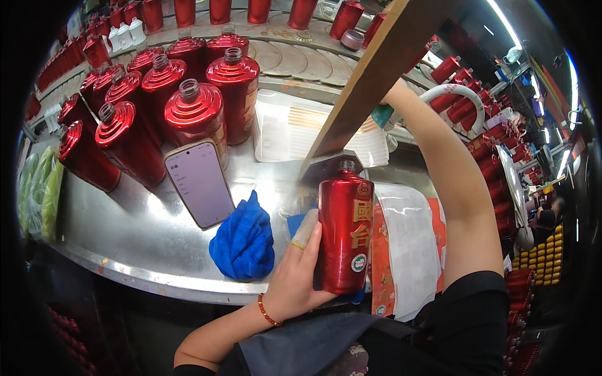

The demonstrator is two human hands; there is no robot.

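My left hand (295, 279) is wrapped round the lower part of a shiny red bottle (342, 250) with gold lettering and a round label. The bottle stands roughly upright, its threaded glass neck uncapped. A pale finger cot (305, 229) covers one finger of this hand, and a red bead bracelet circles the wrist. My right hand (395, 95) reaches up and away beside a slanting wooden bar (370, 72), which hides its fingers. Something green (382, 116) shows just below that hand; I cannot make out what it is. Left of the bottle lies a crumpled blue cloth (243, 241).
A phone (199, 183) with a lit screen leans against several red bottles (194, 113) at the left. Behind the wooden bar lies a white ribbed tray (282, 128). Printed sheets (411, 250) lie right of the held bottle. A slatted conveyor (282, 59) carries more bottles along the back.
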